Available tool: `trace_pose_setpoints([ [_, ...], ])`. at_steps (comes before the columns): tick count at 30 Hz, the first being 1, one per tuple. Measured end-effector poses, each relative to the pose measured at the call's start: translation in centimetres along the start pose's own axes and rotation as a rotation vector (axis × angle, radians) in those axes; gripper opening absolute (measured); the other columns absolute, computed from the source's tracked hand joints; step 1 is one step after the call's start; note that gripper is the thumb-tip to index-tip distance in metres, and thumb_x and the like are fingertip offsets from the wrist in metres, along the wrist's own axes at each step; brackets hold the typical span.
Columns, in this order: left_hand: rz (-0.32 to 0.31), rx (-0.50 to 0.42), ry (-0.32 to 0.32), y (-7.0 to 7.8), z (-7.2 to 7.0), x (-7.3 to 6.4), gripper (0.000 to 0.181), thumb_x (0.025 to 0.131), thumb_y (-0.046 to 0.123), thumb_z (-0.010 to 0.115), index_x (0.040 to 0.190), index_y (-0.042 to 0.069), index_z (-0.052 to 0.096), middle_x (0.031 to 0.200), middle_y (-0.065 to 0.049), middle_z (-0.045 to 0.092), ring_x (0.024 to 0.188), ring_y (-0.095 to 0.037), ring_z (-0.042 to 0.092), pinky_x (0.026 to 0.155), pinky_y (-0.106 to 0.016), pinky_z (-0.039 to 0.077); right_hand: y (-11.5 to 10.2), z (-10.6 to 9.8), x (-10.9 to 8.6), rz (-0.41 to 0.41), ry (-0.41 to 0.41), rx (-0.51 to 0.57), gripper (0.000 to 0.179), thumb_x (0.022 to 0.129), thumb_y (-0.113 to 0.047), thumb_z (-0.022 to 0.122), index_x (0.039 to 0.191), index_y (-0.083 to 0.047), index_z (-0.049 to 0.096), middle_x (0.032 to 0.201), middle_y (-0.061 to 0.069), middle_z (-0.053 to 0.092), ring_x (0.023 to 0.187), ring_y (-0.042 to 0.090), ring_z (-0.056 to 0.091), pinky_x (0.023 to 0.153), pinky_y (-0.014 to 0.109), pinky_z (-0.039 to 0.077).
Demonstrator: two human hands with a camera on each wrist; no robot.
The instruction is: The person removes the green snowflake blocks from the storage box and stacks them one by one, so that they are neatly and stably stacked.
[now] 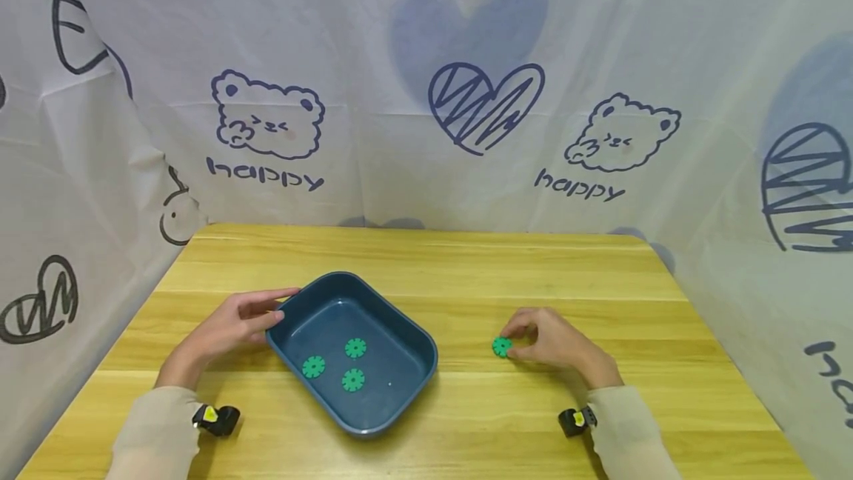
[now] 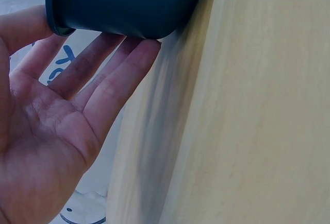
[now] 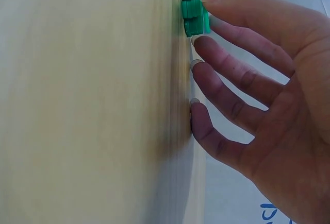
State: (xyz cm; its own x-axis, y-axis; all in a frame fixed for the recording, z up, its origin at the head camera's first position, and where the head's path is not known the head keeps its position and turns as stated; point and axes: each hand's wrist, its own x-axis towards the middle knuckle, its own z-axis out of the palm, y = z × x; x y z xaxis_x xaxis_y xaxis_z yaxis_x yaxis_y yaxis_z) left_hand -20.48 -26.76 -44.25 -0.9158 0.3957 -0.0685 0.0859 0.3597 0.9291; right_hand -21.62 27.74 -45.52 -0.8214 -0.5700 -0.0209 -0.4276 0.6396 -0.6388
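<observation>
Pinching a green notched plastic-looking disc (image 1: 502,347) by its edge with right hand (image 1: 558,339), thumb and index narrow on it, other fingers loosely bent and off it. Showing several ridges side-on in the right wrist view; cannot tell if single or stacked, nor if touching the worktop (image 1: 466,421) or just above. Sitting right of a dark blue rounded-rectangular tray (image 1: 396,361), apart from it. Bracing that tray at its left corner with left hand (image 1: 229,328), thumb at the rim, fingers against the outer wall. Seeing three matching green discs (image 1: 353,380) lying flat inside.

Judging this as fine edge work: wanting thumb and index opposed across the disc, pressing lightly, lifting level. Probably risking a skid or flip by pushing down on one side. If stacked, wanting to catch every layer. Going easy on the rim too, avoiding tilting the tray and sliding loose discs.
</observation>
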Motion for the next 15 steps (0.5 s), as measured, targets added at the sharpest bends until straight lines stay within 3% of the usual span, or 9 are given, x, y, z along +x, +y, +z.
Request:
trace_pose_setpoints([
  [15, -0.023, 0.002, 0.012, -0.01, 0.02, 0.24, 0.053, 0.105, 0.023, 0.060, 0.153, 0.005, 0.049, 0.158, -0.027, 0.043, 0.112, 0.007, 0.059, 0.087, -0.039, 0.063, 0.28, -0.28, 0.21, 0.041, -0.009, 0.015, 0.022, 0.088, -0.021, 0.083, 0.109, -0.019, 0.077, 0.108, -0.006, 0.074, 0.099, 0.012, 0.066, 0.089, 0.027, 0.056],
])
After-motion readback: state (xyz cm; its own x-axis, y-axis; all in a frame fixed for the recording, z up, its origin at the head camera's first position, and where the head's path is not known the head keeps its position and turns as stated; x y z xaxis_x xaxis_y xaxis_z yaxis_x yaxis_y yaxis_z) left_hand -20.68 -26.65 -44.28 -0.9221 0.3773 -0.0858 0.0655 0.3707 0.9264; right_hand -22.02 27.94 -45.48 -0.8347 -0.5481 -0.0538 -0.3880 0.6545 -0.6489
